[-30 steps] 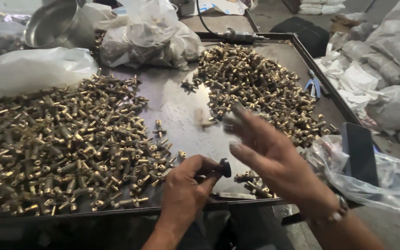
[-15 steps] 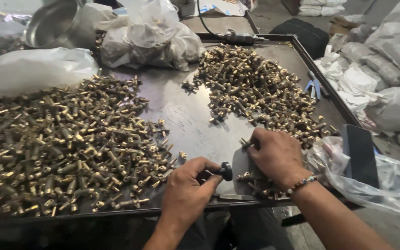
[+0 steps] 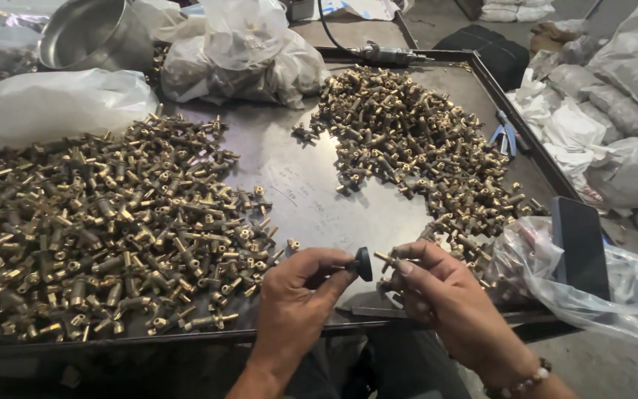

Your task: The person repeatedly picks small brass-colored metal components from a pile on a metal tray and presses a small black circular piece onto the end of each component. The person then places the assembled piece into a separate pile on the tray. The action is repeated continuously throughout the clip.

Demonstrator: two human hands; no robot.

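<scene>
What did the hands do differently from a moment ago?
The right hand reached out to the right brass pile, drew back toward the body, and now pinches a small brass fitting it took from there, pointing it at the black knob. The left hand kept holding that knob in much the same place. Both piles, the tray and the plastic bags stayed put.
</scene>
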